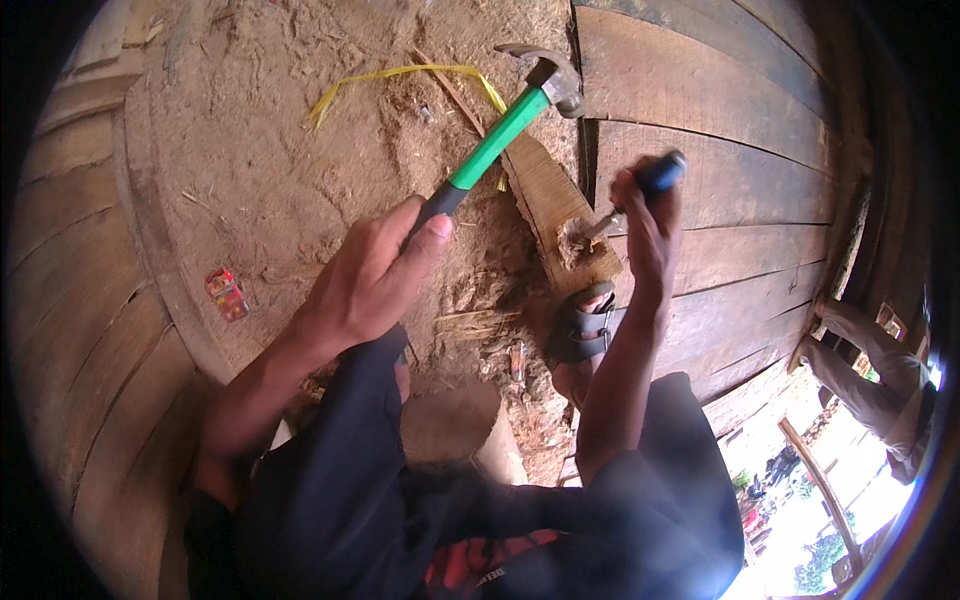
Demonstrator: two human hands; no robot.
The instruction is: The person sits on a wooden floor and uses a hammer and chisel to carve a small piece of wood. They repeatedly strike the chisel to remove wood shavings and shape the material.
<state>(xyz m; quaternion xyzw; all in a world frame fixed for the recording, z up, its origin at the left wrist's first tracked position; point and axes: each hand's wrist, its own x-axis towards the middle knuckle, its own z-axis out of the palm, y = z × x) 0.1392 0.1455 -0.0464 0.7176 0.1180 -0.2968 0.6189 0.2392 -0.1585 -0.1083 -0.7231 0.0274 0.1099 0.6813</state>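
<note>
My left hand (380, 265) is wrapped round the dark grip of a claw hammer (500, 137) with a green shaft. Its steel head is raised beyond the far end of the handle, apart from the chisel. In my right hand (650, 220) is a chisel (660, 174) with a dark blue handle, held at a slant. The chisel's blade points down at a rough cut hollow (573, 243) near the near end of a wooden plank (545, 175); whether the tip touches the wood is hard to see. My sandalled foot (585, 325) is against the plank's near end.
Dirt floor with wood chips lies ahead, with a yellow strip (400, 71) and a small red packet (227, 294) on it. Board walls (700, 180) stand right and left. A cut log (450, 420) is between my legs. Another person's legs (880, 370) show at far right.
</note>
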